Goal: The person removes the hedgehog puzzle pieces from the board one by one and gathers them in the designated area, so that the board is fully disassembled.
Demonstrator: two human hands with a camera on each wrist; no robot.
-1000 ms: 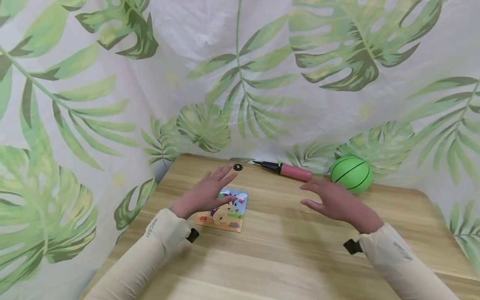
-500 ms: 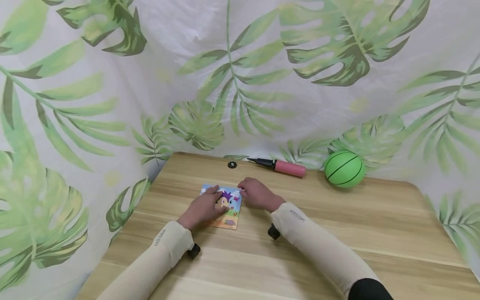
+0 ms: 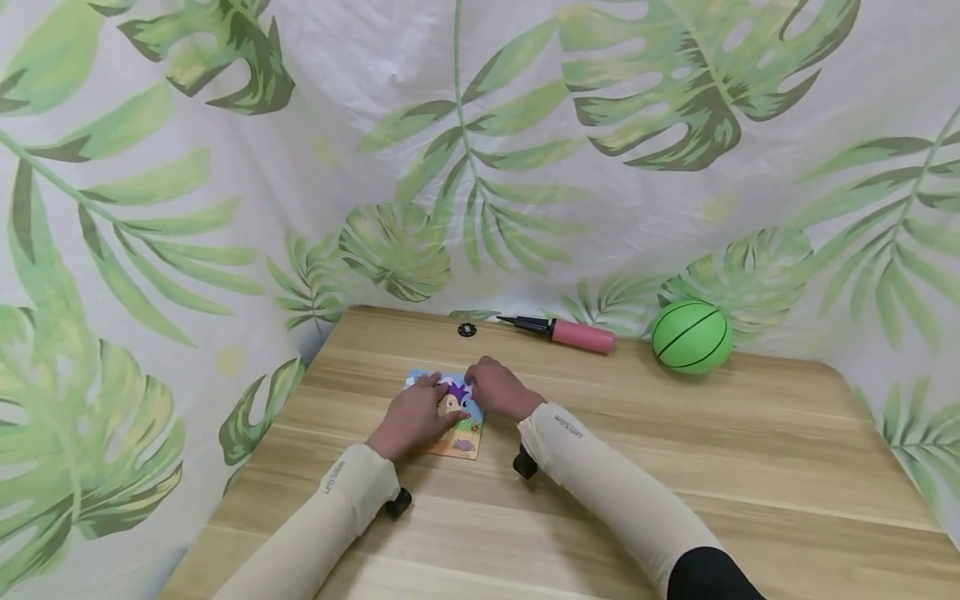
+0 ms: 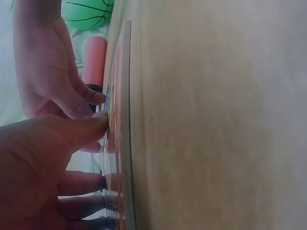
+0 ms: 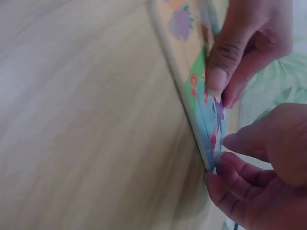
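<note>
A flat jigsaw puzzle (image 3: 467, 446) with a colourful cartoon picture lies on the wooden table, left of the middle. My left hand (image 3: 411, 419) rests across its left part, thumb and fingertips pressing on the picture in the left wrist view. At the far right corner is my right hand (image 3: 501, 388), its fingers bent. In the right wrist view the right thumb (image 5: 231, 142) is at the picture's surface, with fingertips (image 5: 213, 181) at the corner's edge, gripping there. Part of the picture is hidden under the left hand.
Along the table's back edge lie a black round chip (image 3: 467, 330), a pink hand pump (image 3: 583, 336) with a black nozzle, and a green ball (image 3: 692, 337) with black lines. Behind hangs a leaf-patterned cloth (image 3: 517, 167). The table (image 3: 675, 450) extends right and forward.
Both hands were raised above the table. The left has come down onto the puzzle; the right has swung left to its far right corner, moving slightly farther left in the last half second.
</note>
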